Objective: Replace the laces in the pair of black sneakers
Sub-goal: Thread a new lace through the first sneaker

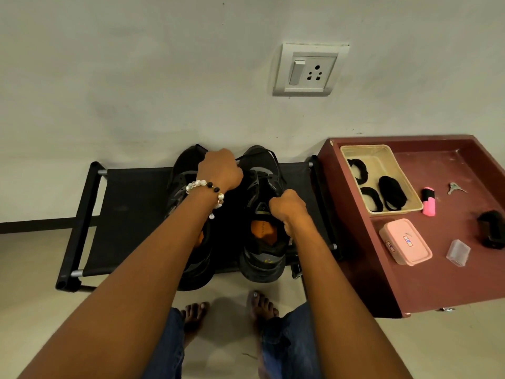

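Sneakers: pair of black mesh sneakers [262, 214] on low black fabric rack [128, 203] | left hand [220, 169] pinches black lace [262, 154]; right hand [289, 207] fisted, contents unclear | risk: hard tug may drag the shoe off the rack

Black sneakers [262, 214], orange insoles [263, 233]
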A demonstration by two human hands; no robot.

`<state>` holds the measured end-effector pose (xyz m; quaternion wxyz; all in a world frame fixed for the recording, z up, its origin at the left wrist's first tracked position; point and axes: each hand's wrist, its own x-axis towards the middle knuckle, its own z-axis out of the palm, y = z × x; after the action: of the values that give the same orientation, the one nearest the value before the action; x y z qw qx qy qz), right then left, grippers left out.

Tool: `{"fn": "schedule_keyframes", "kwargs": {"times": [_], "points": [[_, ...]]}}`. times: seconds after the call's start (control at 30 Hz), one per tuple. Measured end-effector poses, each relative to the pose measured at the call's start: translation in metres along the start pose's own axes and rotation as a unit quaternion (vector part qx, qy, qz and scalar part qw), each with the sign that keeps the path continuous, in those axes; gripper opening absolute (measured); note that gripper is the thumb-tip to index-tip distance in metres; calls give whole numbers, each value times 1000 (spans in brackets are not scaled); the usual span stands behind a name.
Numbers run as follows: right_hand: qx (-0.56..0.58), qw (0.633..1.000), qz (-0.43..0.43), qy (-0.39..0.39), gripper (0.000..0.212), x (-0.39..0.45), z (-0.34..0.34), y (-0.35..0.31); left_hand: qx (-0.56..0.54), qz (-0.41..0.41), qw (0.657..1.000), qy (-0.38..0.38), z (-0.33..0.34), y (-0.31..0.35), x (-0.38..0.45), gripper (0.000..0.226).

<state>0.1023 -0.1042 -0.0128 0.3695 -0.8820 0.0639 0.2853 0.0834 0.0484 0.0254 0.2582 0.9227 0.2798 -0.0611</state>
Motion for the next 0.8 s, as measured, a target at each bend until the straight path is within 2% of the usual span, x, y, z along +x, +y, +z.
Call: {"fn": "schedule_keyframes", "kwargs": {"times": [0.07, 0.13, 0.2, 0.33, 0.43, 0.5, 0.6, 0.7, 0.73, 0.8], "points": [[-1, 1000, -17, -20, 14, 2, -3, -2, 35, 31, 999, -1, -5, 5, -3, 34], [-8, 998, -46, -37, 34, 7, -6, -5, 18, 30, 999, -31, -10, 6, -2, 37], [-18, 994, -104, -18, 54, 12, -12, -10, -46, 1, 997, -69, -11, 1, 0, 33], [-7, 968, -242, 68, 31, 6, -18, -31, -99, -39, 991, -81, -17, -12, 2, 27], [-78, 944, -308, 85, 26, 14, 1, -42, -152, -70, 982, -86, -22, -21, 5, 25], [-164, 931, -312, 93, 28, 26, 14, -43, -198, -83, 974, -80, -25, -26, 6, 19], [-248, 924, -273, 103, 26, 28, 17, -47, -235, -99, 965, -58, -27, -31, 8, 4], [-259, 920, -267, 125, 19, 29, 19, -51, -258, -107, 960, -34, -29, -32, 7, 2], [-253, 920, -267, 132, 16, 27, 18, -52, -272, -110, 956, -29, -28, -32, 8, 9], [-172, 946, -248, 115, 16, 29, 18, -51, -293, -118, 948, -27, -26, -32, 7, 16]]}}
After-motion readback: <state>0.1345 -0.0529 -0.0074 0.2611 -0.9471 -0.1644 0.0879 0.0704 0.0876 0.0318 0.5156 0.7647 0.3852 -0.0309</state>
